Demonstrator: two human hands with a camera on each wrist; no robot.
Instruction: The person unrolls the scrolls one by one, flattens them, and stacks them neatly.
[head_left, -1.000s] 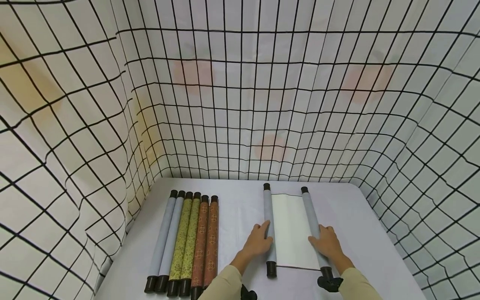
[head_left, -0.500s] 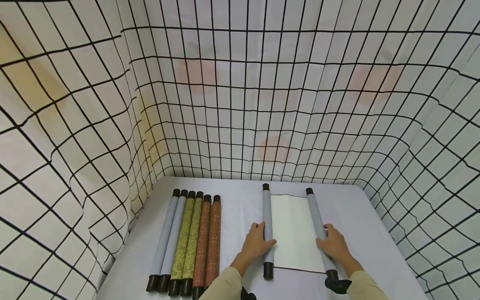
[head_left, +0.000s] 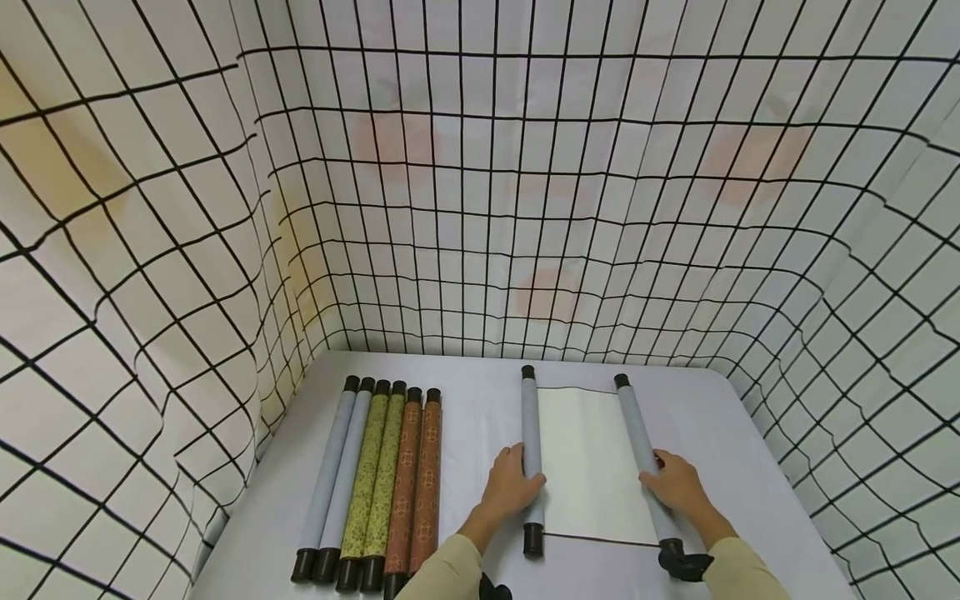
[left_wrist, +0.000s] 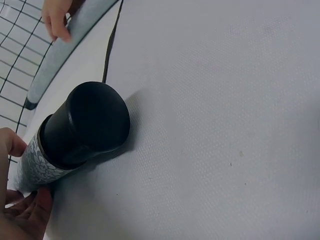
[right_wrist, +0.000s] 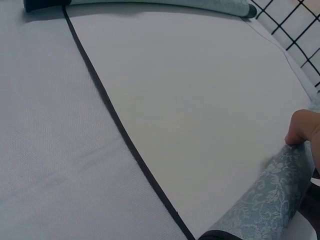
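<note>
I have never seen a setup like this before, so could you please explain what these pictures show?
There is no machine here: a person works with two bare hands. The wide picture is taken from the person's head, looking forward and down; the other two are taken from the wrists, each looking at that hand's work. On the white table lies an open scroll, pale between its rolled sides. The left hand holds its left roll, and the right hand holds its right roll. Off to the left, side by side, lie two blue-grey rolls, two green rolls and two reddish-brown rolls, all closed.
</note>
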